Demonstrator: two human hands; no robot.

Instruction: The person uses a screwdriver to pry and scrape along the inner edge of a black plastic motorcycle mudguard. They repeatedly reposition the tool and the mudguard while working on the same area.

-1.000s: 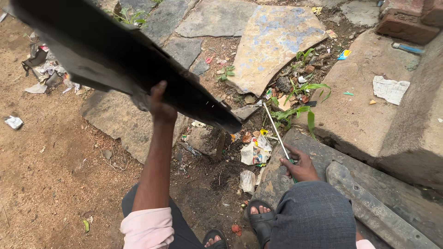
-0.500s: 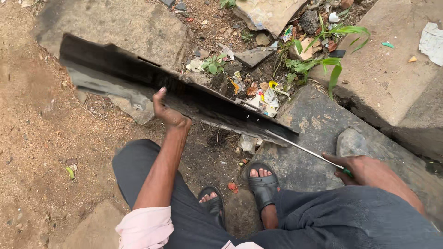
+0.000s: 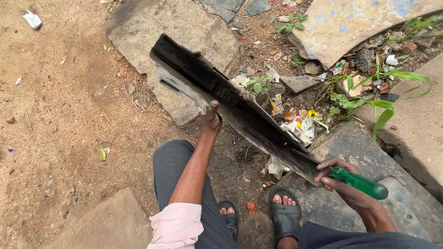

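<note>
left hand (image 3: 210, 121): closed on the lower edge of the long black panel (image 3: 230, 103), fingers curled under it, thumb up against its face, holding it off the ground.
right hand (image 3: 339, 180): wrapped round a green-handled tool (image 3: 360, 183), knuckles close to the panel's near end; the tool's tip is hidden behind the panel, so i cannot tell what it touches.
panel now: it runs slantwise from the flat stone slab (image 3: 184, 41) at its far end down to the grey rock (image 3: 369, 184) by the right hand.
what changed: half a second ago the panel lay further left and flatter across the view; it has swung round and its near end has come in to the right hand. the tool's thin shaft, plain to see then, is now covered.
what that means: to my eye the tool is being worked at the panel's near end.
containers: none here; only torn wrappers (image 3: 300, 124) and weeds (image 3: 369, 99) loose among the stones.
feet: black sandals (image 3: 284, 214) on the dirt below.
</note>
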